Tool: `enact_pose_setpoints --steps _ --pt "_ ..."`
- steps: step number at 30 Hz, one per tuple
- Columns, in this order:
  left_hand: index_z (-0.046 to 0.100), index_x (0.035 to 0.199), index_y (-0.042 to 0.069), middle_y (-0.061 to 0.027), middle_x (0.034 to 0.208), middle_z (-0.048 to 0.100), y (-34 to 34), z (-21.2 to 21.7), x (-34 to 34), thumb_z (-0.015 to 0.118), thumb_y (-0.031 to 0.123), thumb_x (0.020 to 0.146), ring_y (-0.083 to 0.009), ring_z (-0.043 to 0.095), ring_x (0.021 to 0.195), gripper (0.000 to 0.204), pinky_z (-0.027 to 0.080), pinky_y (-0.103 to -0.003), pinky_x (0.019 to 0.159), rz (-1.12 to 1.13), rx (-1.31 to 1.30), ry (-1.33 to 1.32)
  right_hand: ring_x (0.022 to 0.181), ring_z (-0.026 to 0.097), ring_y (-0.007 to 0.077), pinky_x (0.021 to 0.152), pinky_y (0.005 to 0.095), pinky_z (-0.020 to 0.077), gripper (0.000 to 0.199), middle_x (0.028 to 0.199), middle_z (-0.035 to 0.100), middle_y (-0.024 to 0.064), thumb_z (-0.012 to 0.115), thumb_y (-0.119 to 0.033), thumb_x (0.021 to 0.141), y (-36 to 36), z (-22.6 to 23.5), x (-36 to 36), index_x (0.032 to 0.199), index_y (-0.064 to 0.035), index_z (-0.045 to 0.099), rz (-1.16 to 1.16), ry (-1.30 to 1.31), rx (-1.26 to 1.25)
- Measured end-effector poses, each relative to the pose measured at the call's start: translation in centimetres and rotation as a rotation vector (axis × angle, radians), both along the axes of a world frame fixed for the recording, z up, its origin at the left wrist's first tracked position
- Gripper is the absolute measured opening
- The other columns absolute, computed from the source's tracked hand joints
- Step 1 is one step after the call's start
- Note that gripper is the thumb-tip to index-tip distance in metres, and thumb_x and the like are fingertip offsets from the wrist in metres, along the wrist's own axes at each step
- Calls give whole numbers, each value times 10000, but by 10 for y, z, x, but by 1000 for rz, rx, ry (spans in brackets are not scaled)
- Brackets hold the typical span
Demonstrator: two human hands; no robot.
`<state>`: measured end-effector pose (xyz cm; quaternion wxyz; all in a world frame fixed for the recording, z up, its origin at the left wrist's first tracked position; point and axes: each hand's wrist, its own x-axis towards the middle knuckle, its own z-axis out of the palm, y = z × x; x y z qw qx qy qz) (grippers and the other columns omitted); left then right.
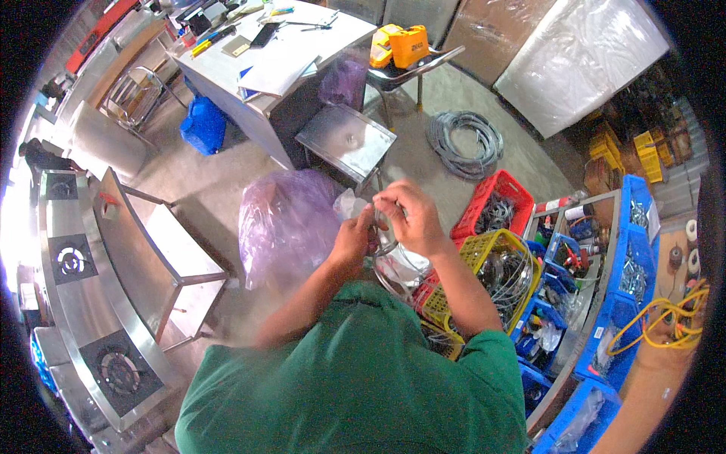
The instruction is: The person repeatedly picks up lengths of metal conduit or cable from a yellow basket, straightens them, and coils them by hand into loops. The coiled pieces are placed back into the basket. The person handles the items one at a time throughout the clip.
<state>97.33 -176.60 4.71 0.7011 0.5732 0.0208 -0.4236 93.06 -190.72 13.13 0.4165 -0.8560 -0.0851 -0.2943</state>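
One hand, the bare right hand (pixel 414 218), has a pinching grip on a thin, pale, bendy wire (pixel 390 247) mid-frame, likely so it does not slip. The bare left hand (pixel 352 240) curls right beside it; I cannot tell what its grip has. A yellow plastic basket with holes (pixel 435 306), full of looped wires, sits right of the middle, maybe so it is easy to reach.
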Motion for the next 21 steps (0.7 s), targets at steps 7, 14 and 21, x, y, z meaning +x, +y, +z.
enact_pose_setpoints --steps 7,14,21 --pt "692 774 -2 -69 556 546 6 -24 -4 397 457 1024 -168 524 526 601 423 -346 545 -120 311 -345 785 618 227 706 325 488 85 880 623 103 634 -109 923 -2 26 -2 939 -26 635 11 -59 112" --pt "718 840 31 -108 574 555 18 -39 -25 363 464 1027 -245 551 547 591 451 -378 591 -317 350 -542 763 570 108 683 243 473 128 872 608 43 600 -131 966 -11 42 0 954 -5 619 -45 -108 292" --pt "730 902 34 -169 693 655 33 -39 -29 354 506 1023 -277 642 675 615 499 -423 712 -400 345 -632 754 562 74 678 215 466 135 894 630 25 604 -160 974 -52 64 -4 949 -28 619 -156 -269 542"
